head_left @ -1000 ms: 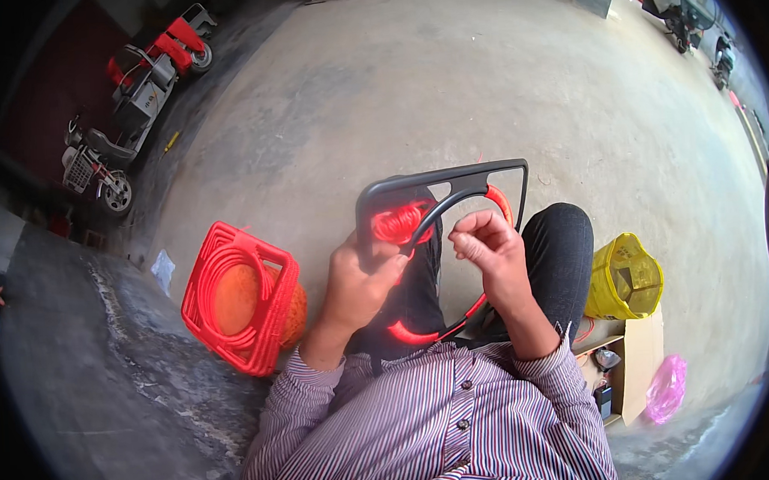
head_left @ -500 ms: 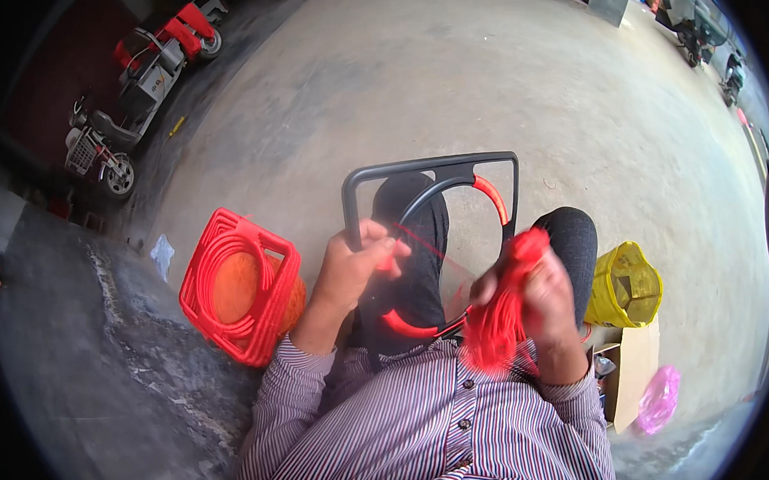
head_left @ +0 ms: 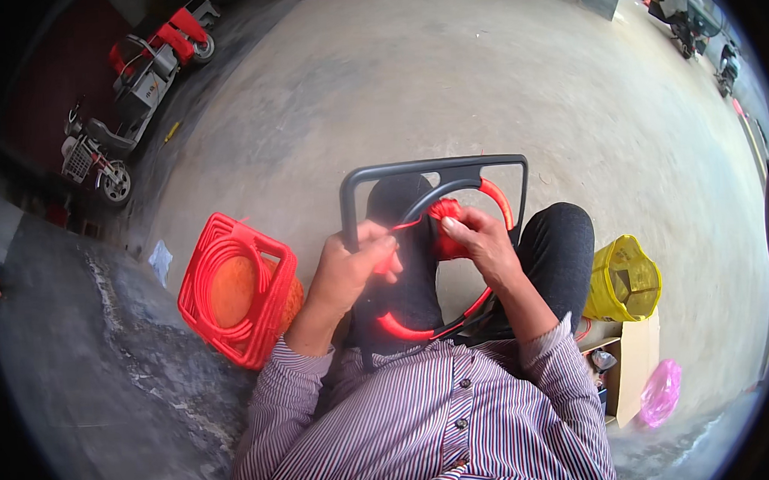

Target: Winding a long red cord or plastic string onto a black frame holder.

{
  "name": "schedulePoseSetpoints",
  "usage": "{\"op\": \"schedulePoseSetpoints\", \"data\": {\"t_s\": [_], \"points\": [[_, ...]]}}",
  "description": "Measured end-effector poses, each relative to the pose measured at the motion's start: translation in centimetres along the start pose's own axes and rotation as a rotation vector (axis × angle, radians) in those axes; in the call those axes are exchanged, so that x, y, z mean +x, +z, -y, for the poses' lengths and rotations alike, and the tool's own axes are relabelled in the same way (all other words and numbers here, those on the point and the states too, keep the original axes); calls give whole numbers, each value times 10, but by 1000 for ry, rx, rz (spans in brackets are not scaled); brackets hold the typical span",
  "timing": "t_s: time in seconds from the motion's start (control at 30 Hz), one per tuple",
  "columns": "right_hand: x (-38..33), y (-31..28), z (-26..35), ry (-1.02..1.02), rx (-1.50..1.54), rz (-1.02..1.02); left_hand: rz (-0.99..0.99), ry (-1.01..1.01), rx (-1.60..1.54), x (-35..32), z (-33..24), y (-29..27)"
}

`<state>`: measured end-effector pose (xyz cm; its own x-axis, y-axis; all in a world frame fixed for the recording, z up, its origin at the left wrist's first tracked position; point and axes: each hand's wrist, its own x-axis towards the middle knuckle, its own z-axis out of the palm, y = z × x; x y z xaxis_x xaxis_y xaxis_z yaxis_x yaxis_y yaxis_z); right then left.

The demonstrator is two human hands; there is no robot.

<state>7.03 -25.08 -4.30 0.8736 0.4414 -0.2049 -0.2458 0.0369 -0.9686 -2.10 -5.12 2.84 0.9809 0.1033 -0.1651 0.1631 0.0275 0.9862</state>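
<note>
A black rectangular frame with a round ring inside it (head_left: 437, 163) stands over my lap. Red cord is wound round parts of the ring, at the upper right (head_left: 496, 202) and along the bottom (head_left: 406, 331). My left hand (head_left: 339, 281) is closed on the left side of the frame, with some red showing at its fingertips. Inside the ring, my right hand (head_left: 495, 251) pinches a bundle of red cord (head_left: 450, 246). A strand of it runs across to my left hand. My fingers hide the ring's left part.
At my left, a stack of red frames (head_left: 274, 309) leans on an orange rounded thing (head_left: 232, 285). To my right are a yellow bucket-like container (head_left: 605, 282), an open cardboard box (head_left: 638, 358) and a pink plastic bag (head_left: 661, 393). Parked vehicles stand at far left (head_left: 146, 92) and far right (head_left: 682, 17).
My right hand has moved left and away from me with the red cord bundle, from the ring's right side into its opening. My left hand stays on the frame.
</note>
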Motion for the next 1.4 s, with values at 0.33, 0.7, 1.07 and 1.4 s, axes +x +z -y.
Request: {"op": "schedulePoseSetpoints", "data": {"t_s": [0.33, 0.7, 1.07, 1.4], "points": [[-62, -18, -10, 65, 756, 57, -120, -52, -324, -6, 34, -39], [-60, -39, -42, 18, -514, -220, -204, -66, -336, -14, 36, -53], [0, 41, 41, -10, -26, 150, -29, 302, 176, -20, -5, -2], [-38, 46, 63, -779, -601, -182, -122, 392, 97, -12, 0, 9]]}}
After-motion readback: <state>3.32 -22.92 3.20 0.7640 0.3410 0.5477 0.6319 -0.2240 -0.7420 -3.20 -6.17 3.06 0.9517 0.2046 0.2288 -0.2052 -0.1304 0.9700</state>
